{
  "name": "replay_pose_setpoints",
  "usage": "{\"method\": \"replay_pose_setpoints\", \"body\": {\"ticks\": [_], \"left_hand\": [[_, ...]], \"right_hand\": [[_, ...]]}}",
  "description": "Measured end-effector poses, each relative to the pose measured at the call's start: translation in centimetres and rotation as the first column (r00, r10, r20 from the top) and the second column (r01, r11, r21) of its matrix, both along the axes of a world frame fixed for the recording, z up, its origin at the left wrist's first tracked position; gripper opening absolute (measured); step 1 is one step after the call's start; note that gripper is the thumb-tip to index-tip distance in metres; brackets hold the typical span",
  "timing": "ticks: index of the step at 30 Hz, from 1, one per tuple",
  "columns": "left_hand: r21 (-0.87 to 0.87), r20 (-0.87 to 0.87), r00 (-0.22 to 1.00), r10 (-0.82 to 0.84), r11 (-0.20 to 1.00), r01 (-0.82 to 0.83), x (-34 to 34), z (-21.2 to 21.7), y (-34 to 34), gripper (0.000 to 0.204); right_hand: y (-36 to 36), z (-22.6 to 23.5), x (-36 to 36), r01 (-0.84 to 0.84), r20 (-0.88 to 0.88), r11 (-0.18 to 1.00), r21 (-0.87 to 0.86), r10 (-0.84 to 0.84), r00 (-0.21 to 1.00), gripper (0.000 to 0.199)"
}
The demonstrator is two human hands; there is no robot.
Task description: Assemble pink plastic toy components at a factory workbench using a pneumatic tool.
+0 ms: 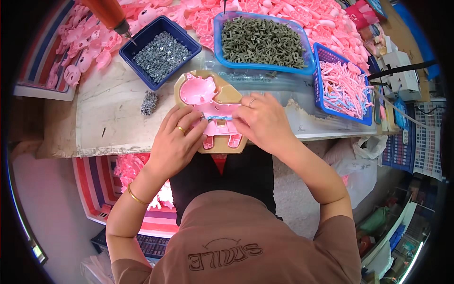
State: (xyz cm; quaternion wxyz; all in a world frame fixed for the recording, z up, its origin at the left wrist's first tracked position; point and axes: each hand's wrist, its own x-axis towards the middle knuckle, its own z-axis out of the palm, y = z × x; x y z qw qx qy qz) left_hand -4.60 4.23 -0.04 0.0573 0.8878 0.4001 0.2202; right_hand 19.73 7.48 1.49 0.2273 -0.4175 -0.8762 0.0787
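Observation:
A pink plastic toy shell (pixel 198 90), hollow side up, lies in a tan holding jig (pixel 227 90) at the table's front edge. A thin blue strip (pixel 217 117) runs across the shell's middle. My left hand (pixel 177 132) is closed over the shell's left side, its curled fingertips at the strip's left end. On the right side, my right hand (pixel 265 120) has thumb and fingers pinched together at the shell's edge, near the strip's other end. Whether a small piece is between those fingers is hidden.
A dark blue bin of screws (pixel 161 57) stands behind left, below an orange power driver (pixel 106 14). A screw-covered lump (pixel 149 103) sits nearby. Behind are a blue tray of grey-green parts (pixel 262 42) and a basket of pink and blue sticks (pixel 343 87). Pink shells (pixel 90 52) heap behind.

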Motion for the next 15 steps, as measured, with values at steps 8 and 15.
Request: {"method": "replay_pose_setpoints", "body": {"ticks": [8, 15], "left_hand": [[-0.021, 0.04, 0.999, -0.009, 1.0, 0.01, -0.4, 0.6, 0.0, 0.035], [-0.006, 0.174, 0.955, 0.242, 0.97, -0.245, -3.0, 1.7, 5.1, 0.015]], "right_hand": [[1.7, 2.3, -0.9, -0.067, 0.137, 0.978, -0.197, 0.095, 0.986, 0.015], [7.7, 11.4, -10.3, -0.037, -0.628, 0.965, 0.261, 0.199, 0.752, 0.049]]}}
